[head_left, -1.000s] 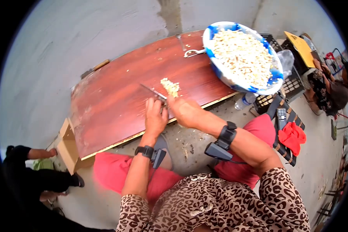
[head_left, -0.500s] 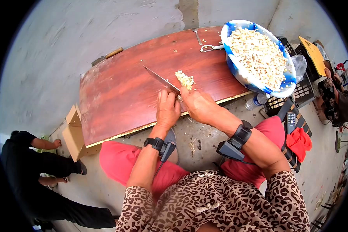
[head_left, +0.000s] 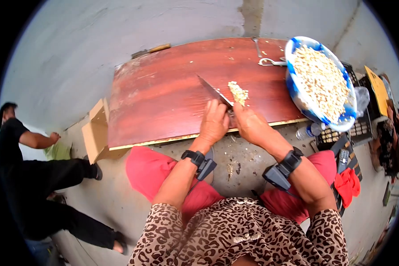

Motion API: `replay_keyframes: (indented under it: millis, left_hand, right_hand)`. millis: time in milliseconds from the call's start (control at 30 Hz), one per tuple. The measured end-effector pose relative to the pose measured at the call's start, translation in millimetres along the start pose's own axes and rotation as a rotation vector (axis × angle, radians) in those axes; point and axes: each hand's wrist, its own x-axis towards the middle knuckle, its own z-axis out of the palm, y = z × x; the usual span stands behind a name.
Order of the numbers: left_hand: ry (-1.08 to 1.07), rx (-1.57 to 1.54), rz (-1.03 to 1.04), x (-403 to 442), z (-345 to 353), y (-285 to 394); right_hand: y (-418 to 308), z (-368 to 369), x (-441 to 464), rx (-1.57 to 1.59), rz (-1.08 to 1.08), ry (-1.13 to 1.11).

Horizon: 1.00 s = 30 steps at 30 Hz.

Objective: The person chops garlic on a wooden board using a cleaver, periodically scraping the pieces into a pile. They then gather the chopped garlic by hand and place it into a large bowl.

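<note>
My right hand [head_left: 251,123] is closed round the handle end of a knife [head_left: 215,91], whose blade points away and to the left across the red-brown wooden table [head_left: 164,95]. Close beside the blade's near end, my left hand [head_left: 214,120] rests at the table's front edge with its fingers curled down; whatever lies under them is mostly hidden. A small heap of pale chopped bits [head_left: 238,93] sits on the wood just beyond my right hand, to the right of the blade.
A blue-and-white basin [head_left: 290,84] full of pale chopped pieces stands at the table's right end. Near it lie a spoon [head_left: 256,46] and a white-handled tool [head_left: 270,62]. A wooden-handled tool [head_left: 153,50] lies at the back edge. At left are a cardboard box [head_left: 95,133] and a person in black [head_left: 35,177].
My view has turned left, so the table and basin appear farther right. Both hands keep about the same place by the knife. The person at left has straightened up somewhat.
</note>
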Motion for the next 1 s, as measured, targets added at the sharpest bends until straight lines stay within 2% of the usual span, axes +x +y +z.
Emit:
replay_keyframes:
  millis: [33, 167, 400, 433, 533, 633, 767, 1000]
  left_hand:
    - [0.007, -0.007, 0.01, 0, 0, -1]
    - [0.077, -0.025, 0.004, 1, -2, 5]
    - [0.02, 0.013, 0.006, -1, -1, -1]
    - [0.002, 0.009, -0.01, -1, -3, 0]
    - [-0.081, 0.108, 0.016, -1, -14, 5]
    - [-0.057, 0.089, 0.078, -5, -15, 6]
    - [-0.053, 0.05, 0.003, -11, -11, 5]
    - [-0.077, 0.032, 0.01, -11, -8, 1]
  right_hand:
    - [-8, -9, 1, -0.009, 0.049, -0.032]
    - [-15, -19, 0, 0.006, 0.02, -0.017]
    - [-11, -3, 0, -0.064, 0.04, -0.052]
    - [-15, -6, 2, -0.083, 0.096, -0.103]
    - [-13, -3, -1, -0.047, 0.027, -0.022]
    - [-6, 1, 0, -0.048, 0.03, -0.04]
    - [-11, -3, -1, -0.107, 0.058, -0.046]
    - [-14, -14, 1, -0.067, 0.026, 0.001]
